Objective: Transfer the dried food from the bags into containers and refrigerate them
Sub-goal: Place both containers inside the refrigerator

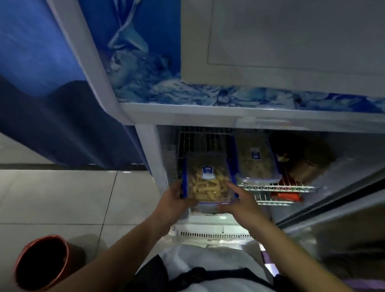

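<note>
Head view looks down into an open fridge (363,148) with a blue printed door (41,72) swung out beyond the left hand. Both hands hold a clear box (208,178) with blue side clips and a white-and-blue label on its lid; pale yellow dried strips fill it. The left hand (173,203) grips the box's near left corner, its fingers (187,202) curled under the near edge and thumb up along the side clip. The right hand (242,203) holds the near right corner, its fingers (231,187) spread apart and lying on the lid and right clip. The box sits at the front of a wire shelf (277,187), its near end hanging past the shelf edge over the hands. Just beyond the right fingers, a second box (255,159) with a like label rests on the same shelf, beside the first. Farther right of it lie dark brown items, too dim to tell. Below the right fingers, something orange-red (286,196) shows under the shelf. Near the left forearm, a red-rimmed bin (41,263) stands on the tiled floor (40,197).
</note>
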`<state>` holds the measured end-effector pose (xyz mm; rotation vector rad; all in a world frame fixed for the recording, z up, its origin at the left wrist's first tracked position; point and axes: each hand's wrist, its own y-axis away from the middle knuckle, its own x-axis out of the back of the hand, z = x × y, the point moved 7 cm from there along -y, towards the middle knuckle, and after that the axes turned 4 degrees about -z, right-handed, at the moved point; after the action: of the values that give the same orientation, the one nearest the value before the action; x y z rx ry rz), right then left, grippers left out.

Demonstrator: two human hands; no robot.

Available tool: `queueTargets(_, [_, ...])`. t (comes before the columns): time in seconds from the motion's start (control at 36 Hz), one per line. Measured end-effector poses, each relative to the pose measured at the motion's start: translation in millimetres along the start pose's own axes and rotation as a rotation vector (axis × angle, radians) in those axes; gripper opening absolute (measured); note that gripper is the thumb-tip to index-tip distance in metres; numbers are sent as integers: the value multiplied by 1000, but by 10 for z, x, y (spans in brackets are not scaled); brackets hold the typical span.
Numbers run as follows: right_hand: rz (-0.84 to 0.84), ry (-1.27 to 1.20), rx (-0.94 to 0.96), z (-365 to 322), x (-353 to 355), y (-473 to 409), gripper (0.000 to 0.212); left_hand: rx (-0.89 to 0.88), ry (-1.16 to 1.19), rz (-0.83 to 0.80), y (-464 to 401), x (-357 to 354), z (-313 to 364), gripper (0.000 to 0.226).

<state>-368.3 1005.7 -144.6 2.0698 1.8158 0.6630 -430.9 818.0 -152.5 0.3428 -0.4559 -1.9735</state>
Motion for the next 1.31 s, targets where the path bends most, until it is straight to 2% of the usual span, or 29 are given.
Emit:
queueTargets(0.11, [-16, 171, 113, -58, 21, -136, 78, -130, -115, -14, -84, -96, -13, 68])
queueTargets(0.17, [-12, 279, 163, -87, 19, -202, 65, -181, -215, 46, -135, -108, 49, 56])
queueTargets(0.22, [53, 506, 210, -129, 55, -279, 53, -231, -351, 161, -170, -110, 154, 37])
queueTargets(0.28, [122, 722, 262, -191, 102, -391, 45, -245, -515, 249, -200, -170, 241, 29])
queueTargets(0.33, [147, 917, 366, -288, 65, -499, 33, -234, -664, 253, -267, -288, 278, 33])
queueTargets(0.42, [160, 1068, 455, -386, -3, -638, 29, -169, -846, 186, -395, -424, 245, 54])
queueTargets(0.5, [167, 1004, 476, -411, 16, -751, 32, -116, -1018, 127, -489, -432, 210, 76])
queueTargets(0.56, [153, 939, 460, -377, 28, -813, 32, -87, -1115, 91, -535, -403, 162, 82])
queueTargets(0.67, [111, 951, 443, -222, -42, -825, 30, -49, -1153, 40, -588, -336, 31, 77])
queueTargets(0.78, [100, 961, 481, -40, -112, -746, 51, -65, -1160, 53, -548, -310, -52, 85])
queueTargets(1.03, [74, 989, 349, 110, -153, -583, 74, -147, -1259, -22, -564, -226, -269, 93])
queueTargets(1.11, [114, 957, 317, 257, -145, -384, 70, -146, -1259, -26, -432, -212, -251, 93])
queueTargets(1.19, [157, 889, 237, 538, -80, -45, 73, -144, -1207, -105, -146, -338, -238, 95])
queueTargets(1.31, [328, 804, 83, 971, 158, 587, 72, -171, -1185, -226, 70, -489, -389, 95])
